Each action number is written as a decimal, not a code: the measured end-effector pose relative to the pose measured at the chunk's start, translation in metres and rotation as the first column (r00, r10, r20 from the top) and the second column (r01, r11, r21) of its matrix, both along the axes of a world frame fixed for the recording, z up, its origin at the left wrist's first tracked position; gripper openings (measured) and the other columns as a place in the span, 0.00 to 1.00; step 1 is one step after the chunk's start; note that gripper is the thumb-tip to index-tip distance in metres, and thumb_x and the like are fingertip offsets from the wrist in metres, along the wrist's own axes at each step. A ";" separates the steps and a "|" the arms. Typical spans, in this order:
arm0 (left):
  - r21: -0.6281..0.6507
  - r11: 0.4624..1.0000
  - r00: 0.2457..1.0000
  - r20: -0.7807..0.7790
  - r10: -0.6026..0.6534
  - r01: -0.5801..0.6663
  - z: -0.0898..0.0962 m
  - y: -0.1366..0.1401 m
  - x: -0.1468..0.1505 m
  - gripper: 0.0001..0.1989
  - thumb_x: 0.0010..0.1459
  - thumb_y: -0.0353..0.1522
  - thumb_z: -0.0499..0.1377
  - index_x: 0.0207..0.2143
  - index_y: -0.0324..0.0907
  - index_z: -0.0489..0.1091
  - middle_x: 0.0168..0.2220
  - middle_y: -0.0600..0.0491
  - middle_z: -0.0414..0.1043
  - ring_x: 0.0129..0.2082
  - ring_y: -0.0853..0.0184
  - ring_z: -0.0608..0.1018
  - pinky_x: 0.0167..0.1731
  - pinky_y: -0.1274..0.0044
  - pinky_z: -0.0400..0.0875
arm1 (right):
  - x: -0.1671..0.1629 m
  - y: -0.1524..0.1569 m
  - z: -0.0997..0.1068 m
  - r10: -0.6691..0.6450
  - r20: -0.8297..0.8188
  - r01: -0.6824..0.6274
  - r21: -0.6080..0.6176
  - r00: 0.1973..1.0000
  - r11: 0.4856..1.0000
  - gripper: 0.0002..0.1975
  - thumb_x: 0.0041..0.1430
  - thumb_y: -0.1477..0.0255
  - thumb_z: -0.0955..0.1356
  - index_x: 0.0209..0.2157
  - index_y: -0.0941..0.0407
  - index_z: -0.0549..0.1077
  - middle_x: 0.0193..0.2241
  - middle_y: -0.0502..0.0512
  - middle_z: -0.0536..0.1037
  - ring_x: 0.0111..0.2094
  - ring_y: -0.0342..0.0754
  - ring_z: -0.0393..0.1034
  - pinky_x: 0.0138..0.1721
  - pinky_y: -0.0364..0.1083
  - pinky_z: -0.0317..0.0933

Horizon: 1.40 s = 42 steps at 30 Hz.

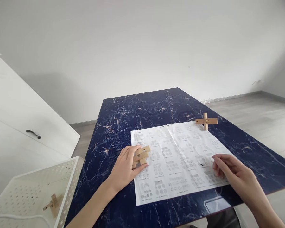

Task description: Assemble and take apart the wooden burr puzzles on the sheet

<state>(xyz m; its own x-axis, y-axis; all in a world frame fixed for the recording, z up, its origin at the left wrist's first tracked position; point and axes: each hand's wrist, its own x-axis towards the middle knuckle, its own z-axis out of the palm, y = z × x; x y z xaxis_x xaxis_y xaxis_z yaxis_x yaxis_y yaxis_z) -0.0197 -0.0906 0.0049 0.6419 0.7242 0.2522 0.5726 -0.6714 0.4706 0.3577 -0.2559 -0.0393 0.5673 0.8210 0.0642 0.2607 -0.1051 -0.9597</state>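
Note:
My left hand [124,166] is closed around the left side of a light wooden puzzle [142,155] made of interlocked notched bars, with small gaps between them. The puzzle rests over the left part of a white instruction sheet [171,174], printed with rows of small diagrams. Above the sheet's right edge is my right hand [235,174], its fingers loosely bent and nothing visible in them. At the sheet's far right corner stands a cross-shaped wooden puzzle [206,121], apart from both hands. My left palm and fingers hide part of the held puzzle.
A dark blue marbled table [123,110] carries the sheet. To the left, a white perforated bin [71,177] has another wooden puzzle [52,204] and a white cable [19,217] inside. A white cabinet [26,104] stands behind it. A pale wall [137,47] rises beyond the table.

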 end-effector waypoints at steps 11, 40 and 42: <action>0.026 0.998 0.997 0.039 0.062 -0.063 0.011 0.003 0.003 0.30 0.67 0.48 0.65 0.64 0.51 0.60 0.61 0.45 0.72 0.60 0.49 0.76 0.58 0.55 0.74 | 0.001 0.000 0.007 0.089 -0.023 -0.089 0.007 0.996 0.996 0.22 0.65 0.47 0.72 0.39 0.53 0.77 0.27 0.53 0.78 0.24 0.48 0.71 0.26 0.45 0.67; -0.153 0.965 0.965 -0.123 -0.231 0.211 0.017 -0.018 0.101 0.29 0.70 0.52 0.59 0.68 0.54 0.62 0.65 0.47 0.69 0.65 0.50 0.72 0.62 0.53 0.71 | -0.004 0.002 0.021 0.152 -0.031 -0.150 0.062 0.988 0.987 0.21 0.70 0.49 0.68 0.38 0.53 0.75 0.26 0.52 0.76 0.24 0.48 0.70 0.29 0.46 0.67; -0.146 0.961 0.959 -0.130 -0.253 0.234 0.019 -0.017 0.092 0.29 0.70 0.51 0.60 0.68 0.54 0.62 0.67 0.47 0.68 0.66 0.49 0.71 0.64 0.52 0.70 | -0.002 0.003 0.018 0.142 -0.017 -0.141 0.061 0.990 0.988 0.22 0.70 0.48 0.67 0.38 0.53 0.75 0.26 0.53 0.77 0.24 0.48 0.70 0.29 0.47 0.67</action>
